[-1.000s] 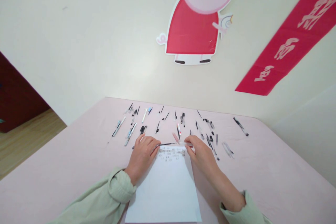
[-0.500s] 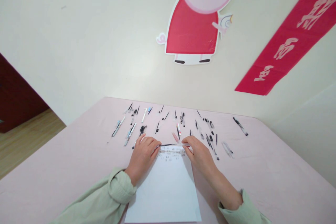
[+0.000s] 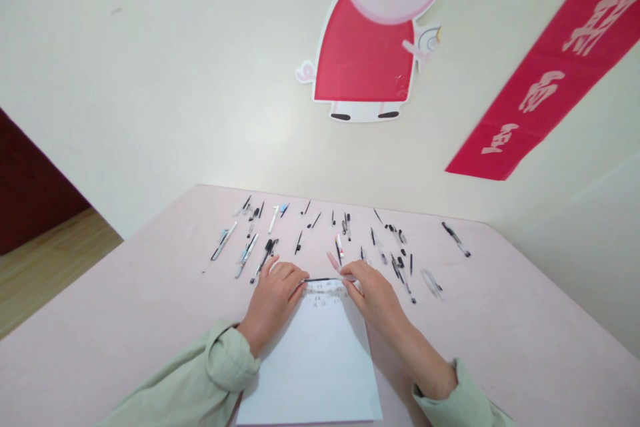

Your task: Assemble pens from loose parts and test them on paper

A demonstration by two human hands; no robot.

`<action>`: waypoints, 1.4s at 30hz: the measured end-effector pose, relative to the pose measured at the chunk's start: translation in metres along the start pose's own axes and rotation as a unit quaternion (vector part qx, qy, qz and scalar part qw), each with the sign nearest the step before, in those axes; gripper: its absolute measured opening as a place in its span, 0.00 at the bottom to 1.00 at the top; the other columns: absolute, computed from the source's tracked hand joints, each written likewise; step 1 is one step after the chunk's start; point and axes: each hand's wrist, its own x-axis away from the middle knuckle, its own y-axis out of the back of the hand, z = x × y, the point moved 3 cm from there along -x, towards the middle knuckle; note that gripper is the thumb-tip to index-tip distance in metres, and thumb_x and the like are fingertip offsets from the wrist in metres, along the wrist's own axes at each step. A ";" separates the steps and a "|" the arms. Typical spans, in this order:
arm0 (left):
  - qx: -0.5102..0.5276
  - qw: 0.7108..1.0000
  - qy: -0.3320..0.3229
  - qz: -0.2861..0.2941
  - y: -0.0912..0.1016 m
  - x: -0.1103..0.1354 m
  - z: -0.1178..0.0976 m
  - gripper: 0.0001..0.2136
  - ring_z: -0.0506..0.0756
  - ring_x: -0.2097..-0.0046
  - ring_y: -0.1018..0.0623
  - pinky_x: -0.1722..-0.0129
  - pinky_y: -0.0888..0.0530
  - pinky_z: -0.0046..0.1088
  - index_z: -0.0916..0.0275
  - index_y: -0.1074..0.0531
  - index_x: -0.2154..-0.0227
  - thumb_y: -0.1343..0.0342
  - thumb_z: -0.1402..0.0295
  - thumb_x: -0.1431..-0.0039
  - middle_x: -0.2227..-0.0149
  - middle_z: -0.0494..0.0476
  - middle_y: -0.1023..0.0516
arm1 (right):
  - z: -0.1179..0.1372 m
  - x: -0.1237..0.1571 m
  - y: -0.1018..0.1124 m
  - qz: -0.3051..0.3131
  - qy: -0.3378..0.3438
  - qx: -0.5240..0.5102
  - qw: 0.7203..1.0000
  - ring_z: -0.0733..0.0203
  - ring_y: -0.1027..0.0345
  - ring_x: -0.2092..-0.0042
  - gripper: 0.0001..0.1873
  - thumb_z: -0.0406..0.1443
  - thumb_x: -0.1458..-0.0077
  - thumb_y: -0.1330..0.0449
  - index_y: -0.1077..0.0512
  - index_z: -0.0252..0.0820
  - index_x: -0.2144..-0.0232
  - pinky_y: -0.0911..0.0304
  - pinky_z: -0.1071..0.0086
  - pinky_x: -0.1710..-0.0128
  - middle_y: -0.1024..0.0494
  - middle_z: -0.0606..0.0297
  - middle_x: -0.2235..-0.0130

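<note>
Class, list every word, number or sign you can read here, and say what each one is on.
Nothing can be quoted.
Red banner: white characters, slanted, not readable.
Paper: small marks along its far edge, too small to read.
Pens: any print is too small to read.

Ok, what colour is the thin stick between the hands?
Black: the thin pen refill, held between left hand and right hand. Head view.

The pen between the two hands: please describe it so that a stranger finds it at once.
On the pink table, a white sheet of paper lies in front of the person. At its far edge, the left hand and the right hand pinch the ends of one thin dark pen. It alone is held, crosswise; the other pens lie loose beyond it.
</note>
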 end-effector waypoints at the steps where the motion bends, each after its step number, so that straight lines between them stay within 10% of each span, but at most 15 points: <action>1: 0.001 1.000 -0.006 -0.002 0.000 0.000 -0.001 0.07 0.55 0.57 0.25 0.40 0.45 0.48 0.57 0.28 0.61 0.51 0.71 0.36 0.63 0.51 0.23 | 0.002 0.000 -0.001 0.005 0.004 0.000 1.000 0.58 0.31 0.60 0.07 0.28 0.43 0.46 0.32 0.43 0.63 0.40 0.66 0.59 0.25 0.63 0.61; 42: 0.006 0.999 -0.034 0.018 -0.004 0.002 -0.006 0.07 0.54 0.58 0.25 0.42 0.42 0.47 0.57 0.28 0.61 0.49 0.73 0.38 0.64 0.50 0.23 | 0.010 0.003 -0.017 0.051 -0.003 -0.058 0.997 0.58 0.29 0.57 0.10 0.35 0.39 0.46 0.30 0.45 0.56 0.40 0.65 0.55 0.22 0.62 0.58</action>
